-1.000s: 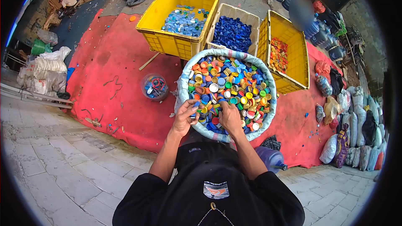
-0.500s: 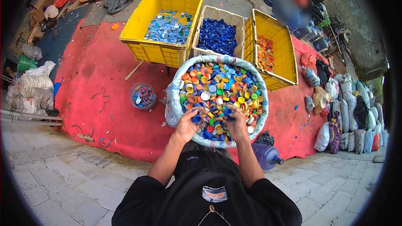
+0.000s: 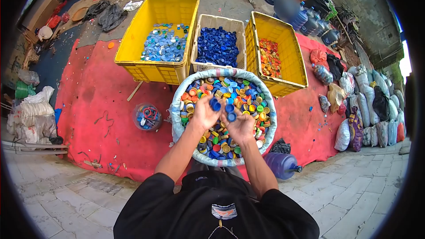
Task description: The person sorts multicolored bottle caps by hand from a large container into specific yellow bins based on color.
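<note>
A round sack [image 3: 177,124] of mixed caps [image 3: 248,95] is seen on the red mat [image 3: 97,88]. Behind it, three crates are lined up: a yellow crate [image 3: 146,68] with pale blue caps, a white crate [image 3: 201,64] with dark blue caps, and a second yellow crate [image 3: 290,68] with orange caps. A small tub [image 3: 147,117] is noted left of the sack, a blue jug [image 3: 282,165] to its right.

Both hands are raised over the sack, palms up, fingers loosely curled. Blue caps [image 3: 215,104] are cupped in the left hand [image 3: 204,114]; more blue caps [image 3: 231,116] are seen at the fingertips of the right hand [image 3: 240,126]. Nothing is pinched.
</note>
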